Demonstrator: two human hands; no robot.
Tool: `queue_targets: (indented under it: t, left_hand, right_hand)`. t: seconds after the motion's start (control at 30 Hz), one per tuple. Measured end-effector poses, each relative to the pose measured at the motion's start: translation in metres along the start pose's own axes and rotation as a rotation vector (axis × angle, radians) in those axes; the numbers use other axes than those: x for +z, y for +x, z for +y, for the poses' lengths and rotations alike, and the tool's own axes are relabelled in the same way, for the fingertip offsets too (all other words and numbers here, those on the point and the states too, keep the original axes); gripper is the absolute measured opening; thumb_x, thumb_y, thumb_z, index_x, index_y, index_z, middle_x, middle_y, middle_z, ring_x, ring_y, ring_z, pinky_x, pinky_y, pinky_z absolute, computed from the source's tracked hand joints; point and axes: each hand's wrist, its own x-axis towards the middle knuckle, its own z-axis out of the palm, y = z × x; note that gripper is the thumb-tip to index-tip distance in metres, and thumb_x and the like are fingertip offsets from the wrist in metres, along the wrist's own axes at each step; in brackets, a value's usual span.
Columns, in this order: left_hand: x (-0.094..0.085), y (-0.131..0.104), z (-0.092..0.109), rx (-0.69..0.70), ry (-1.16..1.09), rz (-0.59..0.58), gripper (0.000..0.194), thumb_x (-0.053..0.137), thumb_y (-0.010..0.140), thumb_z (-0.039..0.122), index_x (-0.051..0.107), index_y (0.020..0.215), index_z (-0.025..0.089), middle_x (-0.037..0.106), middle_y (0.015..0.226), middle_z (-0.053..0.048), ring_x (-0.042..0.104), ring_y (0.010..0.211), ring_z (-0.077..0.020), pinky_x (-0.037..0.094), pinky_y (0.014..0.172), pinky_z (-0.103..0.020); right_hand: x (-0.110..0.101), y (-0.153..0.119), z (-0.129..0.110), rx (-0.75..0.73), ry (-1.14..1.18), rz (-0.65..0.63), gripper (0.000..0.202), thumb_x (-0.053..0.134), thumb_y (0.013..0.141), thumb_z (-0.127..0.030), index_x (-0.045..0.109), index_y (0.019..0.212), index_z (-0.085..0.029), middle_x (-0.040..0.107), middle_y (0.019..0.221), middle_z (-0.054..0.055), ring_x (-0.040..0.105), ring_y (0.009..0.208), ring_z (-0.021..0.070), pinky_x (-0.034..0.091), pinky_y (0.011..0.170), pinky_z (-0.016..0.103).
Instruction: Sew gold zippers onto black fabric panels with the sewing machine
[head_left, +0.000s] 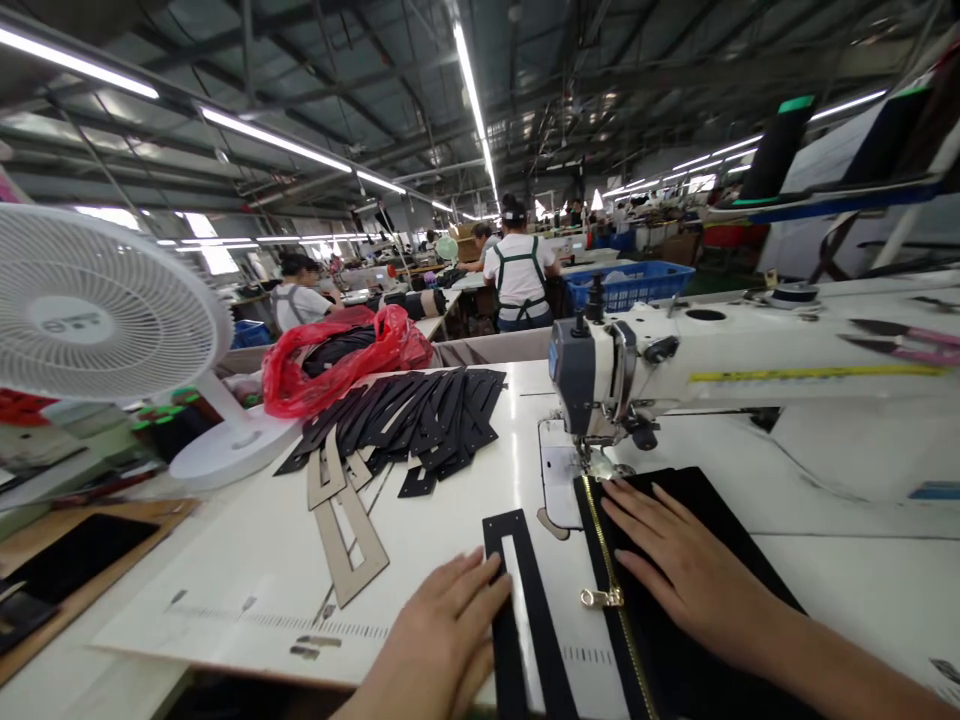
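My right hand (682, 570) lies flat on a black fabric panel (742, 540), fingers stretched toward the needle of the sewing machine (600, 380). A gold zipper (597, 530) runs along the panel's left side, its gold pull (601, 598) hanging to the left. The panel's far end reaches the presser foot. On the white table, my left hand (450, 630) rests its outstretched fingertips on the left edge of a black frame-shaped strip (504, 600) with a long slot. This strip lies left of the panel, apart from it. The left thumb is partly hidden.
A heap of black slotted strips (420, 420), a few showing beige undersides (352, 550), lies beyond my left hand. Behind it sits a red plastic bag (330, 360). A white fan (97, 310) stands at left. Scissors (900, 340) lie atop the machine. Several people work farther back.
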Motion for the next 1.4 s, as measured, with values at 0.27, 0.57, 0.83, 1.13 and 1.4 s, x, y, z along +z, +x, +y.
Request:
queue_targets:
  t: [0.27,0.57,0.83,1.13,1.4]
  left_hand:
    - [-0.009,0.057,-0.014,0.018,-0.057,0.267,0.033,0.037,0.090,0.010,0.054,0.118,0.016,0.064,0.108,-0.012,0.064,0.095,-0.0181,0.056,0.081,-0.030]
    - [0.037,0.121,0.024,0.087,-0.001,0.016,0.027,0.045,0.082,0.004,0.058,0.106,0.003,0.064,0.109,-0.018,0.062,0.102,-0.0238,0.052,0.091,-0.035]
    - [0.046,0.111,0.014,0.065,0.051,0.037,0.031,0.036,0.089,0.007,0.057,0.112,0.007,0.062,0.114,-0.017,0.062,0.103,-0.0235,0.054,0.088,-0.037]
    - [0.045,0.110,0.009,0.099,0.007,0.071,0.029,0.037,0.089,0.011,0.057,0.110,0.008,0.063,0.113,-0.017,0.063,0.100,-0.0237,0.057,0.080,-0.034]
    - [0.043,0.111,0.007,0.128,0.070,0.011,0.028,0.037,0.086,0.009,0.057,0.105,0.013,0.064,0.109,-0.015,0.063,0.097,-0.0262,0.057,0.076,-0.041]
  right_hand:
    - [0.004,0.001,-0.006,-0.033,-0.084,0.041,0.047,0.036,0.093,-0.032,0.037,0.136,-0.015,0.035,0.141,0.010,0.036,0.128,0.0252,0.037,0.099,0.053]
    - [0.007,-0.001,-0.002,-0.077,-0.036,0.109,0.055,0.041,0.086,-0.019,0.030,0.140,-0.016,0.041,0.138,0.012,0.038,0.127,0.0226,0.034,0.102,0.049]
    - [0.009,0.002,-0.008,-0.011,-0.011,0.146,0.057,0.042,0.088,-0.024,0.026,0.142,-0.022,0.042,0.139,0.008,0.039,0.126,0.0237,0.033,0.101,0.050]
    - [0.003,0.004,-0.015,0.056,0.108,0.153,0.056,0.044,0.084,-0.023,0.034,0.139,-0.024,0.043,0.137,0.009,0.041,0.124,0.0283,0.030,0.100,0.052]
    - [0.000,0.002,-0.018,0.111,0.223,0.103,0.048,0.035,0.090,-0.029,0.039,0.136,-0.019,0.039,0.140,0.011,0.034,0.129,0.0277,0.025,0.105,0.054]
